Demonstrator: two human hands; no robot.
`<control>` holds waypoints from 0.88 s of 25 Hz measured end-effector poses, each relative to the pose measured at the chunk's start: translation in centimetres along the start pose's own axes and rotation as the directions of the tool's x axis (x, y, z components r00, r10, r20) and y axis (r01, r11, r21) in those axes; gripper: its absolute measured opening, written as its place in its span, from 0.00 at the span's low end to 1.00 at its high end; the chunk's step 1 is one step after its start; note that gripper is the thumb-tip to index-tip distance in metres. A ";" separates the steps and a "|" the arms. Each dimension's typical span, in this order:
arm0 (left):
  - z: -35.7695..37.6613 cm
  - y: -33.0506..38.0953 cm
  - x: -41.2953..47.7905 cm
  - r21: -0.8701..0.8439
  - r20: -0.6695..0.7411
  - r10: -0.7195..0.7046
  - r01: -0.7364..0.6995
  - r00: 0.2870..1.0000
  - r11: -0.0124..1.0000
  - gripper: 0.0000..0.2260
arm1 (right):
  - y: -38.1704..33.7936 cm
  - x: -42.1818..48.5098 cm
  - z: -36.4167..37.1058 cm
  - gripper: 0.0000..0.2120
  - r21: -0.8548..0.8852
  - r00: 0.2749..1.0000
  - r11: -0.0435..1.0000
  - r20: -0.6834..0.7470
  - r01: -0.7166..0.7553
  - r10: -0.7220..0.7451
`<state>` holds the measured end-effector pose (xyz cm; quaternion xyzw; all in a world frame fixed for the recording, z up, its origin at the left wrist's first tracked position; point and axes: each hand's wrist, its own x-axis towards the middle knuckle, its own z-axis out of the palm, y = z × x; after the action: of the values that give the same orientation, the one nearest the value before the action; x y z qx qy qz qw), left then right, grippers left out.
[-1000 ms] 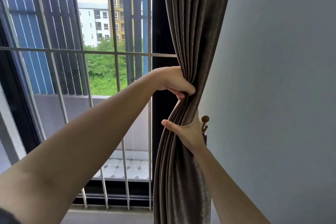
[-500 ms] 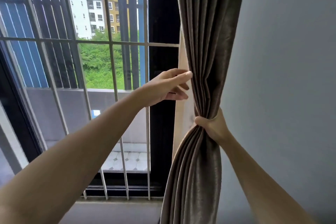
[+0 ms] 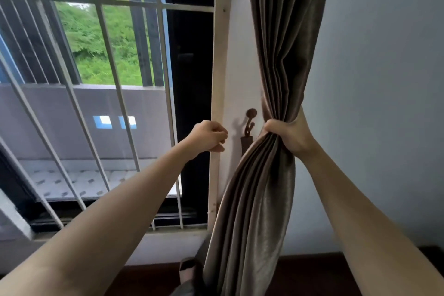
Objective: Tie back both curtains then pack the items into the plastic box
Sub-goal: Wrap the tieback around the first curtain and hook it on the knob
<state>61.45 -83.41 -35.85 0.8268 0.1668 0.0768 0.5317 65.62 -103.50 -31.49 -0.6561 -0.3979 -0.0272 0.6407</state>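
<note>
Though bunched in the right hand (image 3: 288,136), glossy pleated brown curtain (image 3: 283,43).

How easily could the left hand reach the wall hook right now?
Probably yes: the left hand is just beside the hook with only bare wall between; the right hand holds the curtain bunched on the hook's other side.

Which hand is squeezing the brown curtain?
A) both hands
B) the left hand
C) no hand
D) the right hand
D: the right hand bunches the curtain in its grip; the left hand is a closed fist beside the window frame, off the cloth.
</note>
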 end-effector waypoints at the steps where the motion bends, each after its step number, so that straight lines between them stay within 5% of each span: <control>1: 0.8 -0.4 0.5 0.017 0.006 -0.008 0.008 1.000 1.000 0.07 | -0.1 -0.2 -0.9 0.19 -0.001 1.000 1.000 -0.015 -0.005 0.005; 5: 4.4 -2.0 2.8 0.030 0.021 -0.070 0.069 0.997 0.997 0.11 | -0.5 -0.2 -4.0 0.11 -0.016 0.998 0.999 -0.037 -0.043 0.043; 9: 8.2 -3.5 5.2 0.010 0.009 -0.122 0.122 0.992 0.993 0.19 | -0.2 0.1 -6.0 0.18 -0.050 0.993 0.994 -0.075 -0.098 0.095; 15: 11.5 -4.1 6.8 -0.051 0.051 -0.088 0.091 0.995 0.995 0.10 | -0.1 0.6 -8.1 0.17 -0.063 0.988 0.991 -0.101 -0.121 0.114; 22: 5.7 -4.0 4.6 0.131 0.173 -0.109 0.087 0.979 0.988 0.10 | 1.0 2.1 -4.5 0.11 -0.061 0.998 0.997 -0.049 -0.042 0.039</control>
<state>66.72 -85.16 -42.08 0.8522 0.1632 -0.0346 0.4959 69.69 -106.24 -30.37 -0.6828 -0.3680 -0.0422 0.6298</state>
